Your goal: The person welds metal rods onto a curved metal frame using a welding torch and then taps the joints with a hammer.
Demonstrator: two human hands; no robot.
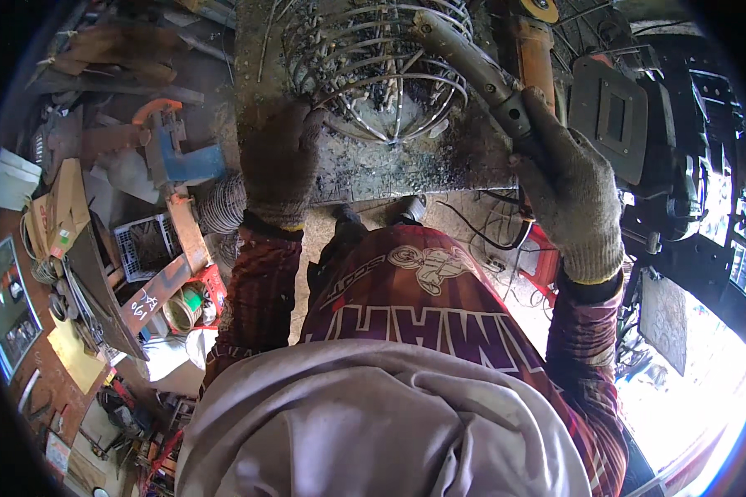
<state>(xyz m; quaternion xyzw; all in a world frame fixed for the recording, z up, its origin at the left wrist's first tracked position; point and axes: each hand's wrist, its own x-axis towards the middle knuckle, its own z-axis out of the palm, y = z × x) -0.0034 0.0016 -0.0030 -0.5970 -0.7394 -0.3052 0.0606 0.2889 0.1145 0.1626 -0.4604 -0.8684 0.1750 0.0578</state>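
A domed cage of bent metal rods (398,79) lies on the dark, grimy worktable (373,178). My left hand (282,161), in a dark work glove, is closed at the near left of the cage, its fingers at the end of a rod ring. What the fingertips grip is partly shadowed, but the ring runs into them. In my right hand (572,190), also gloved, is the near end of a grey metal pipe (464,66) with round holes. The pipe slants away to the far left, its far end over the right part of the cage.
An orange angle grinder (535,54) and a welding mask (613,120) are to the right of the cage. At left stand a blue-and-orange metal tool (182,157), a wire coil (224,203) and a white crate (145,244). A black cable (481,232) hangs below the table's near edge.
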